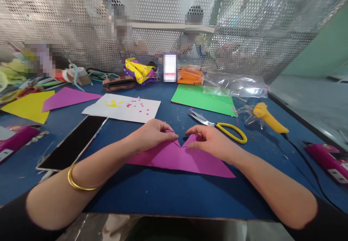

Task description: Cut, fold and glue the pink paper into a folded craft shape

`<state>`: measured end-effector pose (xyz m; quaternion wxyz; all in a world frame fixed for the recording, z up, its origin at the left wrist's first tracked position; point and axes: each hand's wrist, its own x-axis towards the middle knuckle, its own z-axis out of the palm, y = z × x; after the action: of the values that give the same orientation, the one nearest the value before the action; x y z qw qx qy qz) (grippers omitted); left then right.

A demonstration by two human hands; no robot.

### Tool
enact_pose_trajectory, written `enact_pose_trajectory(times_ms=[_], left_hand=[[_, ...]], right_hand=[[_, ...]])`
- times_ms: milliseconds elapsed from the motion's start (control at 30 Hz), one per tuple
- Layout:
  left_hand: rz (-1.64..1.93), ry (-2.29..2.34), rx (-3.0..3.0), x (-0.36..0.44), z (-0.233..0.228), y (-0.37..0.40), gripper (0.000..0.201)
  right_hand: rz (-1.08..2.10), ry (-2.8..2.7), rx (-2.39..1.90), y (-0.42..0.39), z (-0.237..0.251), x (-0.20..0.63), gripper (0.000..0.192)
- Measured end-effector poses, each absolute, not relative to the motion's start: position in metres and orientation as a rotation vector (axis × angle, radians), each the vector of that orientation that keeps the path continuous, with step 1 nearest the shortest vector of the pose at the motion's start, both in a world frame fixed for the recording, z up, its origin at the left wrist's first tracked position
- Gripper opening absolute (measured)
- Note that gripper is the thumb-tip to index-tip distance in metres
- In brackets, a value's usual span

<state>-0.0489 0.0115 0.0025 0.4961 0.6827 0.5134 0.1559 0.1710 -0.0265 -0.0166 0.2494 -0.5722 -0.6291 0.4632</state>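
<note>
A magenta sheet (pixel 182 163), folded into a wide triangle-like shape, lies on the blue table with its long edge toward me. Near the top of it, my left hand (pixel 153 136) pinches one peak between thumb and fingers. My right hand (pixel 208 143) grips the other peak the same way, across a V-shaped notch. Parts of both peaks are hidden under the fingers. Scissors with yellow handles (pixel 232 132) rest just beyond my right hand, blades half apart. A white sheet (pixel 127 107) with small yellow and pink paper bits lies beyond my left hand.
A dark-screened phone (pixel 73 141) lies left of my forearm. Yellow (pixel 29 107) and magenta (pixel 67 98) pieces lie far left. Green sheets (pixel 203 99), a yellow glue gun (pixel 269 117) with a cord and a pink power strip (pixel 327 161) are on the right. A perforated metal panel (pixel 163 1) stands behind.
</note>
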Motion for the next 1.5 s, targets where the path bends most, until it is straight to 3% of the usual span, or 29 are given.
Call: enact_pose_trajectory(times_ms=[233, 433, 633, 933, 1167, 1267, 1500], left_hand=[[0.355, 1.231, 1.655, -0.047, 0.004, 0.009, 0.028], [0.392, 1.259, 1.659, -0.051, 0.0, 0.013, 0.031], [0.346, 1.292, 1.806, -0.055, -0.006, 0.02, 0.032], [0.305, 1.373, 2.321, -0.058, 0.009, 0.012, 0.044], [0.277, 1.291, 2.796, -0.092, -0.012, -0.049, 0.052], [0.332, 1.295, 2.941, -0.107, -0.035, -0.071, 0.07], [0.473, 1.412, 2.966, -0.144, -0.049, -0.087, 0.068]], right_hand=[[1.301, -1.709, -1.567, -0.029, -0.013, 0.171, 0.017], [1.156, -1.946, -1.608, -0.026, -0.012, 0.175, 0.03], [0.813, -2.112, -1.673, -0.029, -0.008, 0.181, 0.046], [0.205, -2.359, -1.542, -0.042, -0.008, 0.173, 0.028], [0.055, -2.583, -1.257, -0.085, -0.023, 0.174, 0.059], [0.009, -2.597, -1.316, -0.105, -0.036, 0.18, 0.067], [-0.31, -2.305, -1.503, -0.141, -0.054, 0.199, 0.039]])
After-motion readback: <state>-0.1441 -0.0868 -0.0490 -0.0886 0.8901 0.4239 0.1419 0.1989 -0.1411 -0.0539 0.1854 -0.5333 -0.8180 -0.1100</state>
